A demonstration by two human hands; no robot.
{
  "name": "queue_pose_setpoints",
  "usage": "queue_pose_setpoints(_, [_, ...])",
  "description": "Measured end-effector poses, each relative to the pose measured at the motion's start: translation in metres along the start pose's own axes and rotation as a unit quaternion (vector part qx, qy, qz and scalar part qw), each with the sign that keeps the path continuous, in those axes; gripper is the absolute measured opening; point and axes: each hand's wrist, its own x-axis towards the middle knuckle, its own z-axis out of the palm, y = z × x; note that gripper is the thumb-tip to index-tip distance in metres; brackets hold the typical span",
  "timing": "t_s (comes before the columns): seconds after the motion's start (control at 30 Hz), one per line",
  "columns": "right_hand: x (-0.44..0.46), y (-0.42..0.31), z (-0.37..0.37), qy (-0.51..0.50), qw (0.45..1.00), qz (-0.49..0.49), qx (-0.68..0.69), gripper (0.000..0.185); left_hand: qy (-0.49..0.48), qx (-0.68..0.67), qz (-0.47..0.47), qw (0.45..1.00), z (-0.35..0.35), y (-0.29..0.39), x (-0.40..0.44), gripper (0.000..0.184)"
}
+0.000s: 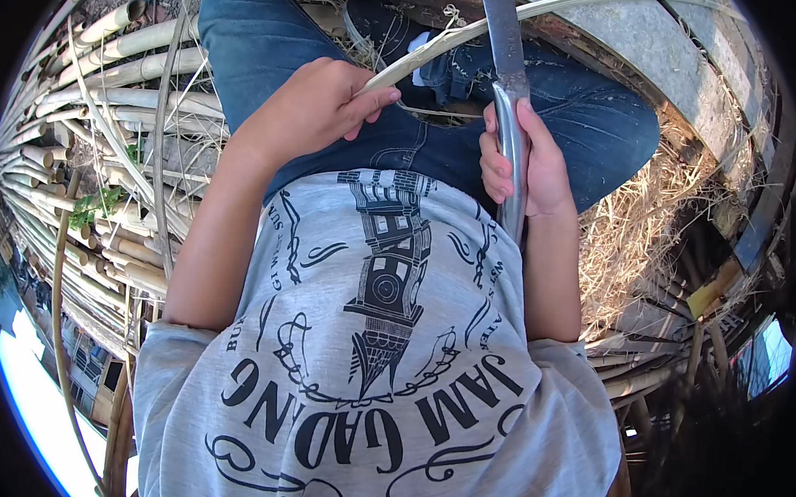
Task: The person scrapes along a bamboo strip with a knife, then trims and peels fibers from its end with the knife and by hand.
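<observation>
Head camera view: you sit with your knees spread, looking down over a grey printed shirt (382, 336) to dark jeans (265, 47), with both bare hands above your lap. Left of upper centre, your left hand (320, 106) is closed on the near end of a pale strip (427, 53), thumb uppermost; gripping it by that end seems to leave the rest free to arc across the top of the frame to the upper right. Right of upper centre, your right hand (545, 176) is wrapped around the handle (508, 121) of a knife (507, 51), fingers curled over from the left. The handle's long end runs back beside your wrist, which probably steadies it, and the blade points to the top edge, away from your belly. Strip and blade cross near that edge; you cannot tell for certain if they touch. Your spread knees appear to give both hands room between them. Poles (114, 98) lie stacked along the left side, ends roughly aligned, perhaps for tidiness. Pale shavings (631, 239) cover the ground at the right, below grey boards (628, 51) in the upper right.
</observation>
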Motion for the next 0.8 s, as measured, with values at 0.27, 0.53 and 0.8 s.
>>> queue_pose_setpoints(0.27, [-0.006,-0.005,0.019,0.16,0.934,-0.039,-0.317,0.036,0.003,0.036,0.025,0.999,0.005,-0.004,0.001,0.044])
queue_pose_setpoints(0.53, [0.002,-0.014,0.002,0.235,0.935,-0.133,-0.231,0.039,0.017,0.021,0.033,0.999,0.003,-0.004,-0.001,0.044])
queue_pose_setpoints(0.8, [-0.001,-0.018,0.006,0.253,0.913,-0.128,-0.292,0.036,0.022,0.027,0.006,0.999,0.006,0.005,0.002,0.042])
